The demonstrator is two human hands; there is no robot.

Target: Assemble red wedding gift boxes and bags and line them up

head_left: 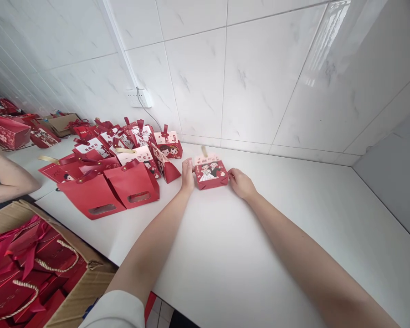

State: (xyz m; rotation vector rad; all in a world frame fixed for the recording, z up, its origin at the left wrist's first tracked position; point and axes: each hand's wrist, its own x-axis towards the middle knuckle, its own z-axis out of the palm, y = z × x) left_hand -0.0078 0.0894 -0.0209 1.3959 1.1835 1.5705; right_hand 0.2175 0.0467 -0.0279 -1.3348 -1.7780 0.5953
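Observation:
A small red gift box [211,174] with a cartoon couple in wedding clothes on its front stands upright on the white table [222,241]. A pale ribbon loop sticks up from its top. My left hand [187,176] is at the box's left side, fingers upright along it and touching it. At the right side, my right hand [241,183] has its thumb and curled fingers on the box's edge. Both hands hold the box between them, and parts of the fingers are hidden behind it.
Several finished-looking red gift boxes [133,182] crowd the table to the left. A cardboard carton [99,278] full of red boxes with rope handles stands at lower left. Another person's arm [7,177] rests at far left. A wall socket [139,98] with a cable is behind.

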